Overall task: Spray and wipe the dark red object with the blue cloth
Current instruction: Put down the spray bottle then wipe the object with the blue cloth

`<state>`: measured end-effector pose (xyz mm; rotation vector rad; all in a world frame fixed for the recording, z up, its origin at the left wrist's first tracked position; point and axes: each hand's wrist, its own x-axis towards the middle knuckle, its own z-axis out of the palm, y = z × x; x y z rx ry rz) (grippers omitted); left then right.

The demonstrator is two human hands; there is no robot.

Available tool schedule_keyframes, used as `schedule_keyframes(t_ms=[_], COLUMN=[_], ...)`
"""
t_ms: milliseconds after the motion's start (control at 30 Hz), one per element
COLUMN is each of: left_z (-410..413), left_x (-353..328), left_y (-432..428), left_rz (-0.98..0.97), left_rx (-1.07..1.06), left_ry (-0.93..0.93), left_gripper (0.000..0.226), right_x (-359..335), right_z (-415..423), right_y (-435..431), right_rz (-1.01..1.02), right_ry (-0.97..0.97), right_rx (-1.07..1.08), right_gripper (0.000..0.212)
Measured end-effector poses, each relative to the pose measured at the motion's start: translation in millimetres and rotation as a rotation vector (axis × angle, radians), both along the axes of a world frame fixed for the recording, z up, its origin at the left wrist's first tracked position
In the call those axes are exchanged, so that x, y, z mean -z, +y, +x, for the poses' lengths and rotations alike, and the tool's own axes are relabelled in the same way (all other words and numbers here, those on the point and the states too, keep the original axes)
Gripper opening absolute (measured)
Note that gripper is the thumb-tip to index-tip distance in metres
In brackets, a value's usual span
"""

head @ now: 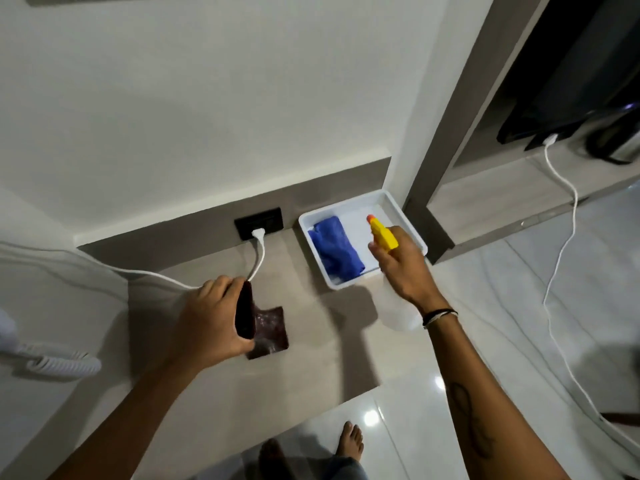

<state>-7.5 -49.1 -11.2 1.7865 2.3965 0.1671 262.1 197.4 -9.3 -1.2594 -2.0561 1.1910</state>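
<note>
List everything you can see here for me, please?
Dark red object: one, held upright in left hand.
Dark red mat: one, speckled, on counter under that object.
Blue cloth: one, folded, in tray's left half.
Tray: one, white, at counter's back right corner.
Spray bottle: one, yellow head with orange nozzle, clear body, in right hand, over tray.
Socket plate: one, black, on backsplash.
Cables: two, white; one plugged there, another at right.
Coiled cord: one, white, left.
Left hand: gripping object.
Right hand: gripping bottle.
Feet: two, bare, on floor.
</note>
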Motion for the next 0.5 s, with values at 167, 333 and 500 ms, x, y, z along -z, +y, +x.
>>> schedule_keyframes(t_ms=[167,333,500], left_z=[17.8,27.0,29.5], left_x=[2.1,6.3,11.1], left_y=[19.1,28.5,33.1], left_rz=[-0.07,-0.121,-0.142], left_rx=[-0.046,-0.141,-0.184], left_ry=[0.02,0.017,0.032], left_gripper=[0.102,0.111,0.117], right_x=[-3.2,27.7,51.9], right_z=[-13.7,-35.6,-42.4], right_y=[85.6,130.8,140.3], right_rz=[0.13,0.06,0.009], right_ry=[0.054,0.073,0.042], right_rx=[0.117,0.168,0.119], right_gripper=[0.031,0.032,0.037])
